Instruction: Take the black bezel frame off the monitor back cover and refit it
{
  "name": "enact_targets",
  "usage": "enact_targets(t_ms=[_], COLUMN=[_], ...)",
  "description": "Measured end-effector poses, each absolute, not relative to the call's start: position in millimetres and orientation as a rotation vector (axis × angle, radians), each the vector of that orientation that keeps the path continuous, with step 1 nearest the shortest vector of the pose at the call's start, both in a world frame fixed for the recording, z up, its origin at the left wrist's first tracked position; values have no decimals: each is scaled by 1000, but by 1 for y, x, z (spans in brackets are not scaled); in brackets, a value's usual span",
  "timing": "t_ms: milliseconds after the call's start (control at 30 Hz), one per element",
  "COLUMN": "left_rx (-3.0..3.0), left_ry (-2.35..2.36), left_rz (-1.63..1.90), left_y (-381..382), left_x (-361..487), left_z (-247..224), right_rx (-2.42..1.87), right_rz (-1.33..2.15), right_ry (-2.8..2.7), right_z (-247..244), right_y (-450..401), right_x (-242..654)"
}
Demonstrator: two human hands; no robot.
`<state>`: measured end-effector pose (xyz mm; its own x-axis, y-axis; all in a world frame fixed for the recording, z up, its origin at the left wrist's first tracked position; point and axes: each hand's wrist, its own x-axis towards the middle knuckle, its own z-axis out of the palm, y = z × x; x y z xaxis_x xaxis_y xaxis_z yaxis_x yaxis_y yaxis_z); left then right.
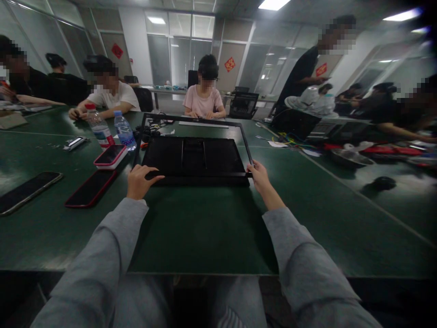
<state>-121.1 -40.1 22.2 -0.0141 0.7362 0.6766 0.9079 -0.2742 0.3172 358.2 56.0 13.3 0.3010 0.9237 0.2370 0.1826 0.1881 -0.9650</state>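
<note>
A thin black rectangular frame [225,122], like a screen bezel, is tilted up in front of me. My left hand [138,181] holds its near left corner, thumb and forefinger at the edge. At the near right corner, my right hand [259,177] pinches the frame. Through the frame's opening I see a black panel [164,155] lying on the green table, with a raised rectangular part at its middle. Whether the frame touches the panel along the near edge I cannot tell.
Left of the frame are a red-edged phone [90,189], a pink-rimmed phone [109,156], a dark phone [29,191] and two bottles [124,131]. Cables [290,140], a metal bowl [353,158] and a black mouse [383,183] lie right. A person [204,98] sits opposite; several others are around.
</note>
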Motion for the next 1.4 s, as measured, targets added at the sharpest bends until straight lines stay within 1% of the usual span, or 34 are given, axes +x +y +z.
enact_targets(t_ms=[167, 267, 500, 667, 733, 867, 967, 1167, 1400], left_rx=[-2115, -2162, -2140, -2171, -2137, -1879, -1704, -1695, -1714], left_ry=[-1757, -1849, -1987, -2043, -2048, -2065, -2190, -2481, -2518], left_rz=[-1109, -1047, -882, -795, -844, -1065, -1142, -1123, -1069], left_y=[-37, -35, -36, -40, -40, -37, -31, -19, -19], left_x=[-130, -133, -134, -133, -132, -136, -145, -158, -157], left_z=[14, 10, 9, 13, 14, 12, 5, -4, -1], right_rx=[-1436, -1486, -1545, -1534, -1529, -1523, -1518, -1538, -1446], right_rz=[261, 169, 143, 188, 214, 256, 254, 263, 281], right_ry=[-1261, -1285, -1313, -1335, -1339, -1343, -1355, -1347, -1342], right_z=[-12, -21, -29, -38, -41, -44, -44, -42, -38], right_y=[55, 49, 46, 55, 59, 65, 70, 73, 69], right_x=[347, 343, 342, 345, 347, 352, 355, 357, 356])
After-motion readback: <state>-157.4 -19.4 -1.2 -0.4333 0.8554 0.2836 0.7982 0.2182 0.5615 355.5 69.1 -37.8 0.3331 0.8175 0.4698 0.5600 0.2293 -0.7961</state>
